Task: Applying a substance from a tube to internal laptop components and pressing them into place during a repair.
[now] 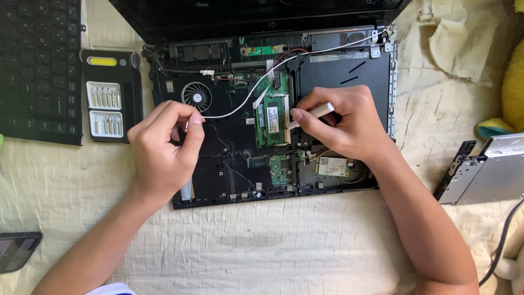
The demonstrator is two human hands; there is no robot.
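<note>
Pinching a thin white tool [312, 113] in the right hand [338, 123], tip set at the edge of the green memory module [273, 119], centre of the opened laptop base [349, 74]; left hand [164, 145] at left centre, fingers [192, 121] curled, closed on something too small to tell, over the board below the round fan [196, 96]; screwdriver bit case [109, 95] and detached keyboard [38, 65] upper left; removed optical drive [486, 169] far right, on cream cloth [284, 240].
</note>
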